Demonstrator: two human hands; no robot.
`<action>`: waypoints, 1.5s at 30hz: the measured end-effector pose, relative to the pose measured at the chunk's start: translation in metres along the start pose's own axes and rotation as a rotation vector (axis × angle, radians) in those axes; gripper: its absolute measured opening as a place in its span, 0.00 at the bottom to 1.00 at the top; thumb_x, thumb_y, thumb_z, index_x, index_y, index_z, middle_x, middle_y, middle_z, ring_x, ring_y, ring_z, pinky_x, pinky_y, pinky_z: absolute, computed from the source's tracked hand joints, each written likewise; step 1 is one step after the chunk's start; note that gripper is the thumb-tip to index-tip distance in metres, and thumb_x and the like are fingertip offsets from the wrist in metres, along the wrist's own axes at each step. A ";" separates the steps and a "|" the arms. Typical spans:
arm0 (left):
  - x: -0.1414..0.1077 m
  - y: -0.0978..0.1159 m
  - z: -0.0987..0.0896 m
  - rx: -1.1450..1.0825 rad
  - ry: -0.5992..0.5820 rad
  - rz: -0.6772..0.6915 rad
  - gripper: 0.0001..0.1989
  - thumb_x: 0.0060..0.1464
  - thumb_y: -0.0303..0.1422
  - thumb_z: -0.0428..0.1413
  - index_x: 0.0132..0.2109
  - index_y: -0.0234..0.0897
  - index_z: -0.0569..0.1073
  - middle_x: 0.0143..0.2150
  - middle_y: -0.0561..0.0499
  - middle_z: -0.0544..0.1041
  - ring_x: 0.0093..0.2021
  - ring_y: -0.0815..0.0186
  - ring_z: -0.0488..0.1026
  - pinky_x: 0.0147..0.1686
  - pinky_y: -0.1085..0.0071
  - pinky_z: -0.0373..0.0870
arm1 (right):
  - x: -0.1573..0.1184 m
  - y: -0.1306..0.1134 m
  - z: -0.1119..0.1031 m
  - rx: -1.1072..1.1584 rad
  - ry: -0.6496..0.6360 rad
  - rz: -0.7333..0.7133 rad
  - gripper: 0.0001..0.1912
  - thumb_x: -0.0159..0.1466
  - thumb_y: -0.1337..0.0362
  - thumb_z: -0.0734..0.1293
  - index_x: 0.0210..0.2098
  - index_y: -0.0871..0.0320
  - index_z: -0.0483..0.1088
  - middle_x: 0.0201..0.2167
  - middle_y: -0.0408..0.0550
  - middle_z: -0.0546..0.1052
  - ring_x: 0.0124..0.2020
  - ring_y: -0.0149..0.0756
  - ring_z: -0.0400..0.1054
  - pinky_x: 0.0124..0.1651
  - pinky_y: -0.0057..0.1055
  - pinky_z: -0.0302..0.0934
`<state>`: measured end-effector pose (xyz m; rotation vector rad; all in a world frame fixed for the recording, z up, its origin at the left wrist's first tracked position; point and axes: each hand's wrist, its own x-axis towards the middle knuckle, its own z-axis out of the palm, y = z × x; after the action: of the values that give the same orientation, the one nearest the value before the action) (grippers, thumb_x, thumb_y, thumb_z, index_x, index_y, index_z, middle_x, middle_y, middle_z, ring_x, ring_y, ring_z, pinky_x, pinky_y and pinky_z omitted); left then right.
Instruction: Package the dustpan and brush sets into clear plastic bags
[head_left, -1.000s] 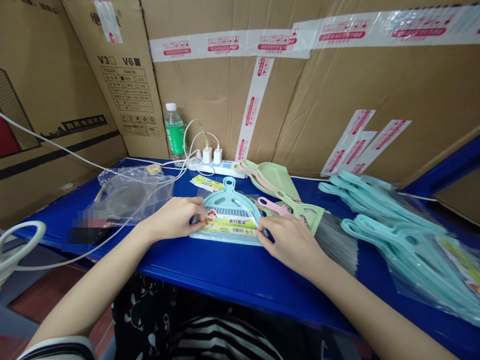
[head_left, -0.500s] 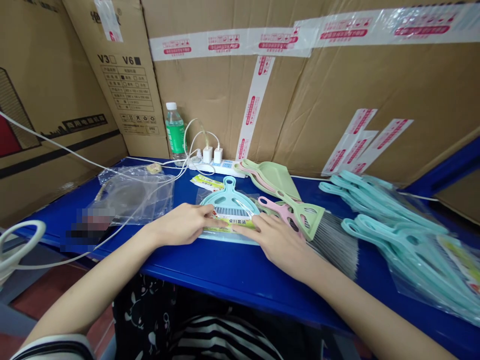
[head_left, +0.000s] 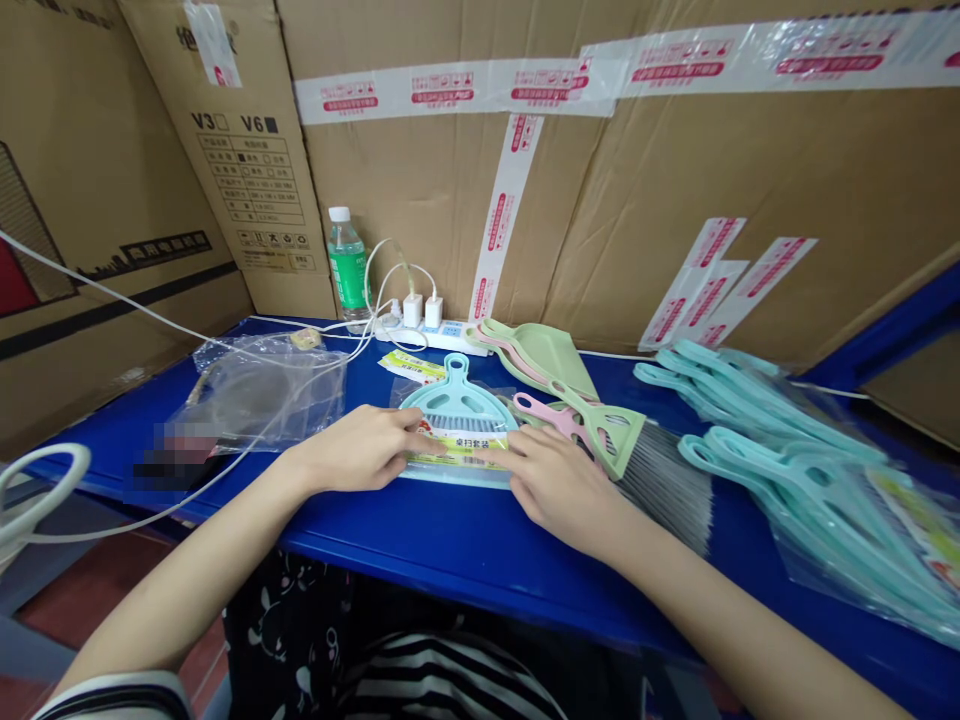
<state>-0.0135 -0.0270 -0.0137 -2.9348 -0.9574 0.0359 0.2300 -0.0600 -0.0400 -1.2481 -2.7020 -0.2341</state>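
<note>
Back from the desk's [head_left: 435, 535] front edge, the blue dustpan set [head_left: 457, 403] lies between left grip [head_left: 352, 448] and right grip [head_left: 562, 485], fingers [head_left: 501, 459] touching its label [head_left: 469, 443]; whether either pinches it, I cannot tell.

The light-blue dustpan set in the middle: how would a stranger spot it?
On the blue table, find the white power strip at the back. Come forward to the light-blue dustpan set, with a yellow label. Unlike the light-blue sets heaped at the right, its handle points straight back, not left.
</note>
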 end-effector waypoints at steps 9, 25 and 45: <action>-0.002 -0.003 -0.001 -0.023 0.025 -0.045 0.26 0.49 0.20 0.48 0.51 0.48 0.76 0.35 0.52 0.71 0.31 0.68 0.72 0.31 0.72 0.67 | -0.001 0.004 -0.003 0.042 -0.003 0.071 0.18 0.58 0.76 0.60 0.38 0.55 0.78 0.27 0.47 0.74 0.34 0.38 0.69 0.38 0.33 0.56; -0.004 -0.008 -0.002 -0.116 0.106 -0.067 0.24 0.48 0.22 0.47 0.45 0.47 0.80 0.32 0.52 0.72 0.28 0.70 0.68 0.28 0.74 0.64 | -0.004 0.011 -0.010 0.046 0.025 0.117 0.17 0.58 0.75 0.59 0.31 0.56 0.78 0.27 0.46 0.76 0.32 0.36 0.69 0.36 0.31 0.55; -0.007 -0.011 -0.007 -0.146 0.068 -0.141 0.24 0.45 0.21 0.47 0.43 0.49 0.80 0.30 0.54 0.69 0.25 0.72 0.66 0.26 0.75 0.60 | -0.004 0.012 -0.009 0.122 -0.012 0.169 0.13 0.57 0.76 0.58 0.29 0.56 0.71 0.31 0.45 0.79 0.34 0.38 0.70 0.35 0.31 0.54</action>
<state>-0.0252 -0.0225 -0.0063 -2.9661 -1.2020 -0.1443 0.2422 -0.0576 -0.0313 -1.4336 -2.5583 -0.0403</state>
